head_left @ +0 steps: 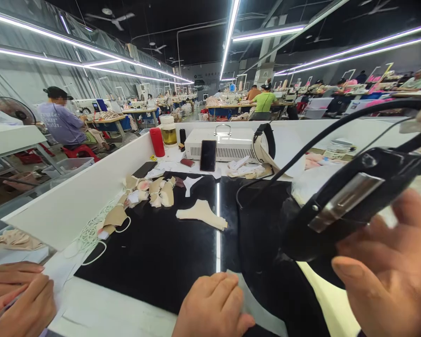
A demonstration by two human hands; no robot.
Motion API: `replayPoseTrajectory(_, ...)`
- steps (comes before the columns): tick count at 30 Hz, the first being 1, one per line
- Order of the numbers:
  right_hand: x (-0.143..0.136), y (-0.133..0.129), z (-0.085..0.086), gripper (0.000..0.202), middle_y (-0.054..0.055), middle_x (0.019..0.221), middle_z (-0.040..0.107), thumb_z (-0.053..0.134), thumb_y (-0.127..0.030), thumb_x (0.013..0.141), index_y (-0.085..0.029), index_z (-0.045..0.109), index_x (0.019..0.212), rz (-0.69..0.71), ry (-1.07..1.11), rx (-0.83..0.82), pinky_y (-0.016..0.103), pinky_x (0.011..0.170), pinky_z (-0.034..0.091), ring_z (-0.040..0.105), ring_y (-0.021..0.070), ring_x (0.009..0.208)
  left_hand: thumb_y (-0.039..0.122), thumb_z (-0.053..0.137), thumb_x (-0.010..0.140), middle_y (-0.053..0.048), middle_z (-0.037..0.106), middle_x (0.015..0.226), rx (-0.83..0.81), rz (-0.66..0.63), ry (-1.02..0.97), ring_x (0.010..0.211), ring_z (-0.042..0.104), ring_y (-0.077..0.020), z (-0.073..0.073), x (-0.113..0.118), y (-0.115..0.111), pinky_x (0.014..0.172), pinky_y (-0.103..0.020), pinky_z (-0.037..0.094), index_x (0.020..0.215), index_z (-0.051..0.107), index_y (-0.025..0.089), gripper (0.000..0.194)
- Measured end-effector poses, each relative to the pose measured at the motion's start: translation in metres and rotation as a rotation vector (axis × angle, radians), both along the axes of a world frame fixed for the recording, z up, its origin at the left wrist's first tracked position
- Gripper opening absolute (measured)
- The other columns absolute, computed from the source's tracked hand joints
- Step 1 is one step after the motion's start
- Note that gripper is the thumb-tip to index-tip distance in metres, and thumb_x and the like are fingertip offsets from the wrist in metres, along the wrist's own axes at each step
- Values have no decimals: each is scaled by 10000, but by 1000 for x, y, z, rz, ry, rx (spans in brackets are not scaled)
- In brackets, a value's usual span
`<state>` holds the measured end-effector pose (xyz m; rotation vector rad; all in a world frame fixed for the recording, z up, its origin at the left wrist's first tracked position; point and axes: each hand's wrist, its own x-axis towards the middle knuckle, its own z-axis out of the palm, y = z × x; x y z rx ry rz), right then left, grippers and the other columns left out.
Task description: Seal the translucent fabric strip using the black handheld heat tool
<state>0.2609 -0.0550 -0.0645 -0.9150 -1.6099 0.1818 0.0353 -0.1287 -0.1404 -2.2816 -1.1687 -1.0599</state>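
We stand in a long sewing hall at a white bench with a black mat (154, 252). Our right hand (389, 276) grasps a black corded tool (351, 201), raised at near right. Our left hand (214, 306) rests clenched on the mat, holding nothing. The beige cut piece (201, 213) lies untouched mid-mat, more pieces (154, 192) heaped far left; the work looks barely begun. Another person's hands (16, 295) sit near left.

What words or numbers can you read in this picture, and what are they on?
None can be read.
Purple shirt of a person at the left: pale lettering on the back, too blurred to read.
Far wall sign: too small to read.
Black tool in the right hand: no lettering shows.
Phone leaning on the white box: dark screen, no text.
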Motion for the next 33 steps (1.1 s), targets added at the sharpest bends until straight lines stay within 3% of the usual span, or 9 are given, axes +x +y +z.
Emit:
replayPoseTrajectory(2,-16,3,14,701,147,1254,696,744,-657,906,-295,527,1466,129,280,-128,455,822,675,754,354,1029,423,295,1161,-41,807,949,32,0,-10,835,788,-173,-2,3,0,623,-277,603,921,698,138,549)
replayPoseTrajectory(4,-31,2,23,440,74,1062,731,798,-599,884,-291,668,1168,125,346,-183,371,729,679,764,255,805,428,303,1160,-40,808,967,31,-6,-3,836,787,-172,-1,4,0,622,-281,601,944,704,132,543)
replayPoseTrajectory(6,-43,-1,26,372,31,946,711,801,-583,885,-286,664,1063,141,355,-180,319,629,658,720,202,678,426,309,1160,-34,808,971,41,-12,5,827,785,-167,1,3,1,614,-281,597,968,709,130,534)
replayPoseTrajectory(12,-67,-14,20,399,-15,944,719,845,-259,887,-309,568,1170,443,429,-205,290,614,648,716,170,658,334,359,1154,-26,812,940,90,-10,18,801,783,-159,5,2,3,599,-273,592,959,715,130,454)
replayPoseTrajectory(18,-87,-12,16,439,-20,847,704,806,-144,840,-285,564,1178,411,624,-144,268,586,617,691,166,656,297,333,1155,-22,813,945,80,-3,18,823,783,-155,3,2,2,631,-268,592,977,719,132,457)
replayPoseTrajectory(24,-85,-11,9,475,-21,903,704,773,-110,875,-293,538,1246,444,566,-157,285,646,633,704,161,708,282,371,1138,-31,809,990,55,-11,43,860,781,-165,1,0,0,662,-275,597,1032,725,131,399)
replayPoseTrajectory(29,-89,-11,16,515,-34,839,687,773,-139,805,-264,545,1249,373,597,-132,256,585,615,679,149,635,299,453,1122,-47,805,1011,30,-18,63,890,780,-171,0,-3,-2,678,-261,601,1058,729,133,328)
replayPoseTrajectory(33,-89,-11,15,451,-33,827,686,743,-158,843,-294,556,1230,316,526,-128,272,582,606,678,160,620,298,386,1140,-18,811,1020,30,-3,62,893,788,-168,0,-4,-2,681,-274,610,1043,733,150,390)
